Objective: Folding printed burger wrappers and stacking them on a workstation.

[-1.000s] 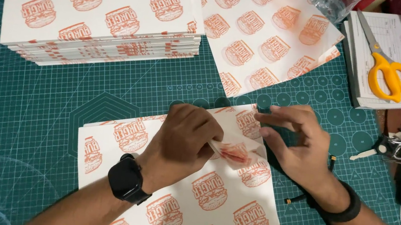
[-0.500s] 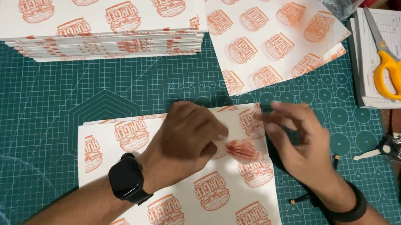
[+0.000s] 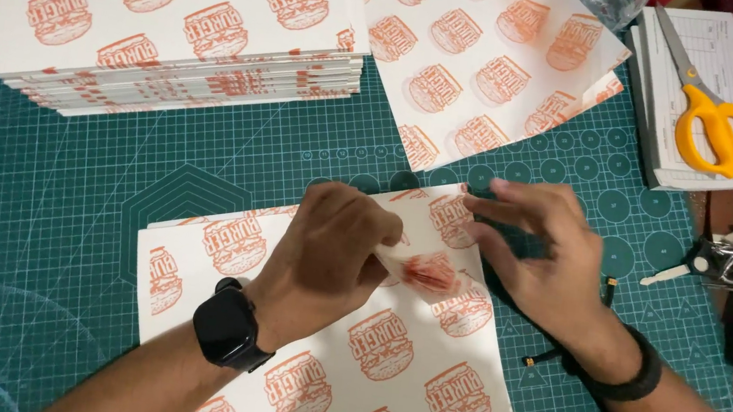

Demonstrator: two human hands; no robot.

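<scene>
On the near edge of the green cutting mat (image 3: 33, 223) lies a printed paper sheet (image 3: 384, 374), its long axis running from the near edge away, slightly tilted. The left hand (image 3: 329, 252) pinches the folded far-right corner; the right hand (image 3: 545, 254) presses beside it, fingers spread. Farther off sit a stack of sheets (image 3: 176, 19) and yellow scissors (image 3: 716, 126).

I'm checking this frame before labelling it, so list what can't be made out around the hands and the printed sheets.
- Head view: the left hand covers the folded corner of the printed sheet; its fingertips are hidden.
- The right hand is blurred, so its grip is unclear.
- The sheet's lower part runs off the bottom edge.
- The tall paper stack is cut by the top edge.
</scene>
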